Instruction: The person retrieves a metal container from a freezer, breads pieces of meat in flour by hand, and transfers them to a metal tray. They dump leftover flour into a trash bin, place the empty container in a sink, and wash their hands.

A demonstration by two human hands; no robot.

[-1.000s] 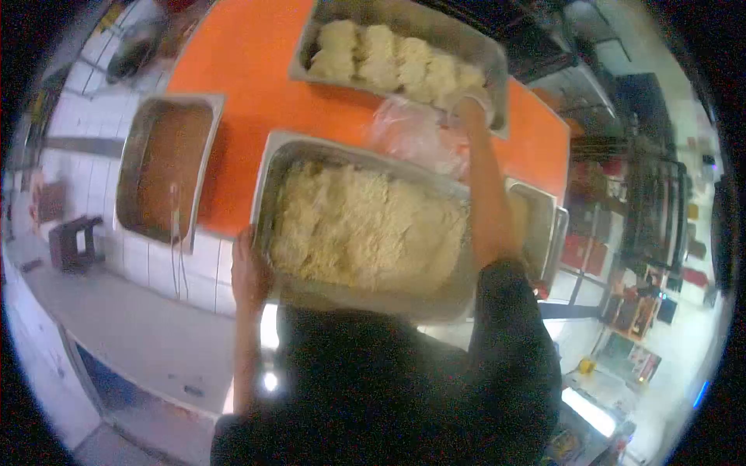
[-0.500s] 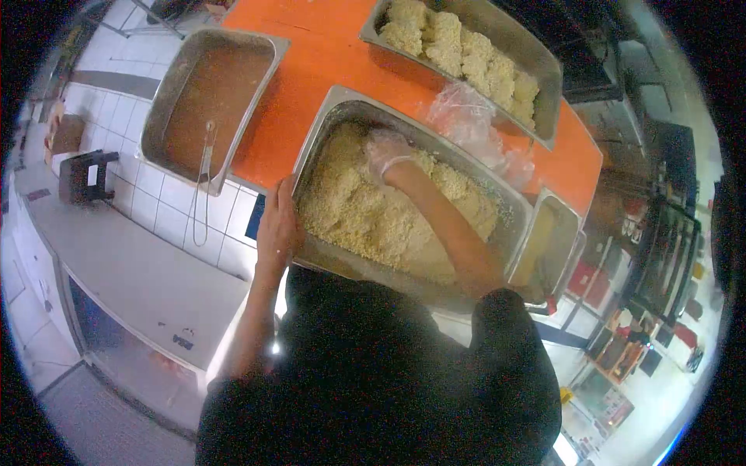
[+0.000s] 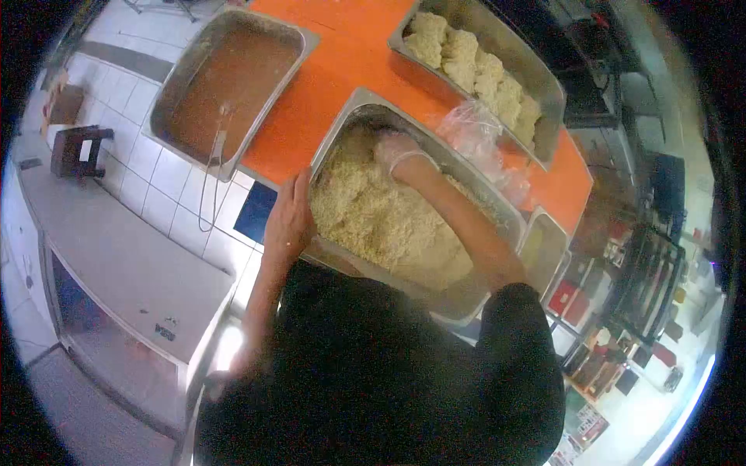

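The crumbs (image 3: 388, 221) lie heaped in the middle pan (image 3: 381, 115). My gloved right hand (image 3: 400, 151) is sunk in them near the far rim, its fingers hidden; I cannot tell their state. My left hand (image 3: 291, 217) rests on the left rim, gripping or not I cannot tell. Beyond, a plastic bag (image 3: 478, 136) lies beside another pan (image 3: 517, 39).

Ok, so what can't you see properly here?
All in the head view:
What the right hand holds, if anything: hidden by blur and crumbs.
Whether the wire tool dips its tip in the brown liquid: too blurred.
The rest of the far pan: cut off by the top edge.
Writing on the white counter: too small, blurred.
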